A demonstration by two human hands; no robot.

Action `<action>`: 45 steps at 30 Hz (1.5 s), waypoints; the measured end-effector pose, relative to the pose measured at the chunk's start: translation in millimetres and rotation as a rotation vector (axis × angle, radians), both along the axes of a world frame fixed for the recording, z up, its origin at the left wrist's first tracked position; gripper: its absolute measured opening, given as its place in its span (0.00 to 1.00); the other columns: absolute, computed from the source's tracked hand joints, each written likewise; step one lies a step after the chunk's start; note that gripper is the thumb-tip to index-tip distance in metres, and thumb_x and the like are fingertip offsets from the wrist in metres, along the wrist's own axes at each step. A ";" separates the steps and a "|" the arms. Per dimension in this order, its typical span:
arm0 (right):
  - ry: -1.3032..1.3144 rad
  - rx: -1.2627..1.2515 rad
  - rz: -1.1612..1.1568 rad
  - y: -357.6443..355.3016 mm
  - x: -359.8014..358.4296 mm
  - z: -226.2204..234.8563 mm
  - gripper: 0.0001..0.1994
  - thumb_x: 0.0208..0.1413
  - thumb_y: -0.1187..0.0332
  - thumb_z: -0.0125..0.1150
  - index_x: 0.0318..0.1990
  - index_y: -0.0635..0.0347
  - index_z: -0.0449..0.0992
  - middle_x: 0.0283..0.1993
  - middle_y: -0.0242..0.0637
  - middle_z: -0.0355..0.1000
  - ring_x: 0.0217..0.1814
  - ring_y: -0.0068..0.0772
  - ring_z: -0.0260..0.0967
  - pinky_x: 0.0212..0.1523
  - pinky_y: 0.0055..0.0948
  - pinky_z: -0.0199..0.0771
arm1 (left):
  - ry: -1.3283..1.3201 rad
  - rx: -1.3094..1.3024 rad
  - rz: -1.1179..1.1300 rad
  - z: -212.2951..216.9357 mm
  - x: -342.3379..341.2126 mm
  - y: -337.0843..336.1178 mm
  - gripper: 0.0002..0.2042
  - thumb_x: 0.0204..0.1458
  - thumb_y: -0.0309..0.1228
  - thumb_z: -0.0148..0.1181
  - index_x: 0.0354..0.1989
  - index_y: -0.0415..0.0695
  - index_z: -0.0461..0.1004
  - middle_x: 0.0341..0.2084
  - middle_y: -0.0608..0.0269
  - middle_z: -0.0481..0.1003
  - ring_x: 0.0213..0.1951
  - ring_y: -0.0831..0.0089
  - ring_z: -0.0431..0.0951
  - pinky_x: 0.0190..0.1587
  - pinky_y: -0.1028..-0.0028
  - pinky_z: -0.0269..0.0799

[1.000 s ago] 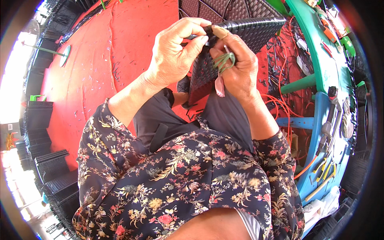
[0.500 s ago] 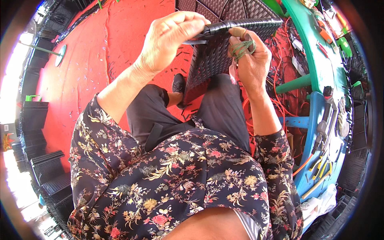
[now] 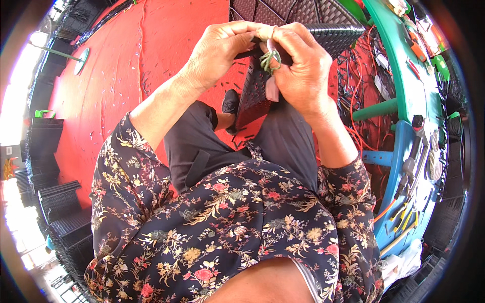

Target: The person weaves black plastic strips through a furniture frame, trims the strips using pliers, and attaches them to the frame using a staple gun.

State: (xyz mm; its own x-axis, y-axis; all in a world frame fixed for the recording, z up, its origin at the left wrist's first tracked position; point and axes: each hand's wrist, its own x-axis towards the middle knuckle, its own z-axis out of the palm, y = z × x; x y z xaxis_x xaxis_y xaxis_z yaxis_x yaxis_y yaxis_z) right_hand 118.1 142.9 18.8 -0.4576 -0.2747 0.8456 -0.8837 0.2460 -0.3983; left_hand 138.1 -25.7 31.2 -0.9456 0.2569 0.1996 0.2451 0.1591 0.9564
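A dark woven wicker piece [image 3: 336, 34], which looks like part of a seat, stands tilted in front of my knees, its lower panel [image 3: 251, 98] reaching down between my legs. At the near left corner of its wrapped edge, my left hand [image 3: 214, 53] is closed, thumb and forefinger pinching a flat black plastic strip [image 3: 245, 54]. My right hand [image 3: 303, 65] is closed against the left fingertips at this corner; what it grips is hidden. Green string [image 3: 270, 61] is wound round a right finger, tan tape covers a fingertip, and a pink scrap [image 3: 272, 90] hangs below.
A green and blue plastic bench [image 3: 404, 96] on the right carries a dark power tool [image 3: 411, 156], pliers [image 3: 401, 214] and an orange-handled tool [image 3: 418, 50]. Strip offcuts litter the red floor [image 3: 101, 96]. Black woven pieces [image 3: 60, 202] stack at the left. An orange cord runs beneath the bench.
My right hand has moved left along the wrapped edge and turned inward, meeting my left hand at the corner. My left hand keeps its pinch there.
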 end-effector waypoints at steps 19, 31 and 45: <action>0.107 0.419 0.040 30.8 2.9 35.3 0.09 0.38 0.79 0.65 0.29 0.57 0.74 0.31 0.33 0.66 0.28 0.34 0.72 0.26 0.31 0.73 | -0.114 0.235 -0.130 -7.0 -8.2 6.0 0.15 0.59 0.32 0.52 0.49 0.35 0.73 0.38 0.66 0.77 0.41 0.82 0.75 0.47 0.79 0.68; -0.193 0.188 0.023 38.9 -8.4 27.4 0.09 0.51 0.74 0.64 0.40 0.62 0.78 0.30 0.36 0.71 0.31 0.27 0.71 0.33 0.24 0.72 | -0.061 0.165 0.068 5.9 -0.3 14.0 0.12 0.54 0.25 0.59 0.46 0.37 0.76 0.35 0.68 0.78 0.37 0.82 0.76 0.45 0.80 0.72; -0.592 0.364 0.074 29.5 -25.1 54.1 0.06 0.47 0.69 0.61 0.29 0.64 0.76 0.21 0.46 0.70 0.22 0.35 0.69 0.29 0.32 0.70 | -0.056 0.172 -0.007 4.5 1.5 17.2 0.16 0.52 0.20 0.58 0.50 0.34 0.71 0.41 0.63 0.76 0.44 0.78 0.75 0.51 0.77 0.70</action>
